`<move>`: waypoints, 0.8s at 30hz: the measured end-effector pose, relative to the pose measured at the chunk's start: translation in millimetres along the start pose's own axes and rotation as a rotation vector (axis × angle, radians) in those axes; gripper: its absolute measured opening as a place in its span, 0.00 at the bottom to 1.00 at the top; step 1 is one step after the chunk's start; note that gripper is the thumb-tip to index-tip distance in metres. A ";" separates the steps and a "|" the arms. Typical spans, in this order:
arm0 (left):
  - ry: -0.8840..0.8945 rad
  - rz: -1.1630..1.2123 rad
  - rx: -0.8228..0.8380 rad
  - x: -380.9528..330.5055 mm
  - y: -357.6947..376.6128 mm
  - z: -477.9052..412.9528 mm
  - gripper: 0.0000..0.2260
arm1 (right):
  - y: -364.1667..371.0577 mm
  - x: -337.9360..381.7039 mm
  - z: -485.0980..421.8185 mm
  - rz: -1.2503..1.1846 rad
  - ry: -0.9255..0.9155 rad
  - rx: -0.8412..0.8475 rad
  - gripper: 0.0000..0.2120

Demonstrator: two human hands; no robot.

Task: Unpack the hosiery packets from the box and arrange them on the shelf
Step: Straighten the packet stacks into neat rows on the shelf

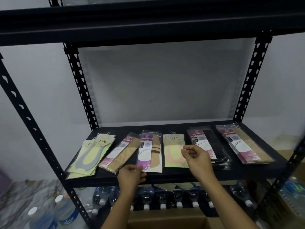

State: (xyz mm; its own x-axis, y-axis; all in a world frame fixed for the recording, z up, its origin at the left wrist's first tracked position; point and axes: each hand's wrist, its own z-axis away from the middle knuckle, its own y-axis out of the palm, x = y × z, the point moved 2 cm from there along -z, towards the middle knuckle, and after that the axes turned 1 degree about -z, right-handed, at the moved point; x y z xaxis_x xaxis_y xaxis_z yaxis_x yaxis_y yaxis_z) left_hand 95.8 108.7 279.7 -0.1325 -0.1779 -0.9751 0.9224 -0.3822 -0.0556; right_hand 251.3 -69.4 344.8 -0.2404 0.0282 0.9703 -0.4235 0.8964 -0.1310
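Both bare forearms reach up and forward. The left hand (132,175) is blurred, fingers pointing rightward, its grip unclear. The right hand (198,157) hovers higher, fingers loosely curled, holding nothing.

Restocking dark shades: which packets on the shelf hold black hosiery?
The stack of pink-labelled clear plastic packets, second from right; the others hold beige, grey or peach.

We are looking at flat packets lying in a row on the black shelf (173,176): yellow-green pair (89,156) leftmost, tilted beige packet (118,154), striped packet (150,151), pink-on-green packet (173,156), black stack (209,144), beige stack (242,142) rightmost. The cardboard box (165,220) is sitting below.
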 end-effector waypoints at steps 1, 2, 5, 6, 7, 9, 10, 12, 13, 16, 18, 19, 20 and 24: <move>0.058 -0.105 -0.030 -0.8 0.8 -2.1 0.05 | -0.1 -0.1 1.1 0.004 -0.001 0.001 0.05; 0.109 -0.197 -0.048 -1.6 1.5 -4.1 0.05 | -0.3 -0.1 2.4 0.005 -0.001 0.002 0.05; 0.185 -0.403 -0.062 -2.8 2.4 -9.1 0.08 | -0.8 0.3 7.0 0.008 0.001 0.010 0.05; 0.194 -0.457 -0.062 -3.1 2.5 -10.0 0.09 | -1.3 0.4 8.6 0.009 0.002 0.014 0.05; 0.205 -0.496 -0.062 -3.4 2.6 -10.5 0.10 | -2.0 0.7 9.9 0.011 0.003 0.017 0.05; 0.222 -0.531 -0.052 -4.7 3.0 -10.8 0.10 | -3.3 2.0 12.1 0.013 0.001 0.018 0.05; 0.225 -0.552 -0.041 -5.3 3.1 -11.0 0.11 | -3.7 3.0 13.1 0.015 0.000 0.019 0.05; 0.228 -0.630 -0.012 -8.0 3.1 -11.6 0.12 | -4.2 4.8 14.8 0.022 -0.001 0.023 0.05; 0.236 -0.680 0.000 -9.8 3.0 -11.9 0.13 | -4.2 5.7 15.7 0.027 -0.002 0.026 0.05; 0.284 -0.743 -0.008 -12.5 -2.7 -12.3 0.17 | -2.8 8.1 18.8 0.032 -0.004 0.034 0.05; 0.333 -0.723 -0.057 -15.0 -13.2 -8.9 0.16 | -0.1 9.2 21.2 0.032 -0.004 0.043 0.05; 0.348 -0.691 -0.084 -15.9 -20.2 -7.3 0.15 | 2.3 9.4 22.6 0.035 -0.006 0.050 0.04; 0.355 -0.647 -0.109 -16.4 -29.2 -6.4 0.13 | 5.8 9.5 24.0 0.039 -0.008 0.059 0.04; 0.344 -0.472 -0.217 -20.1 -73.0 -3.7 0.10 | 32.8 10.1 31.5 0.064 -0.003 0.114 0.03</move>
State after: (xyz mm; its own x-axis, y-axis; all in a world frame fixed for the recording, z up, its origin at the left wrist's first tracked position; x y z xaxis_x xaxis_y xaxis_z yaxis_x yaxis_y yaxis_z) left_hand 32.5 143.5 302.5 -0.4529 0.2813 -0.8460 0.8502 -0.1493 -0.5048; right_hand 207.5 -53.7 343.9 -0.2731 0.0822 0.9585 -0.5036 0.8367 -0.2152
